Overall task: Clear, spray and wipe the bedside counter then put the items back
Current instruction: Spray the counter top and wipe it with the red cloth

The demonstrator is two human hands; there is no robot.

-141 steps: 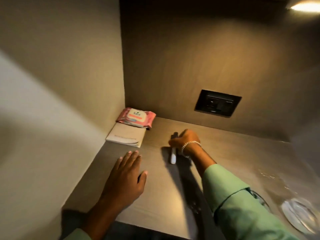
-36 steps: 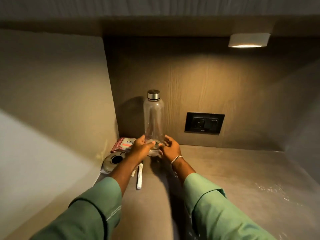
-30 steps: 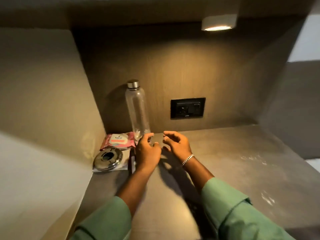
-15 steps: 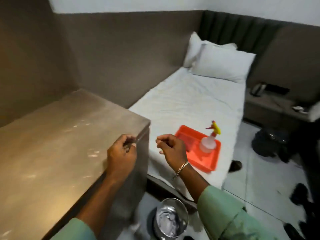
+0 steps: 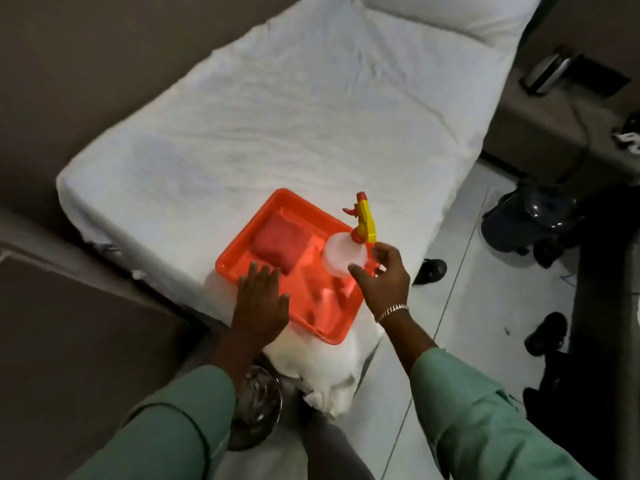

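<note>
Spray bottle point(image 5: 344, 259): clear body, yellow-and-red trigger head; upright in the far right corner of the orange tray point(image 5: 242, 244), beside a folded red cloth point(image 5: 280, 242); tray on the white bed point(image 5: 311, 109) near its foot corner. Change: a second ago both hands were at the counter, setting the water bottle among its returned items; view now turned to the bed, counter out of sight; judged a move to gather the cleaning kit. Right hand point(image 5: 382, 284): fingers spread wide, curled toward the bottle, nothing gripped. Left hand point(image 5: 261, 303): flat, open, empty, over the tray's near edge.
</note>
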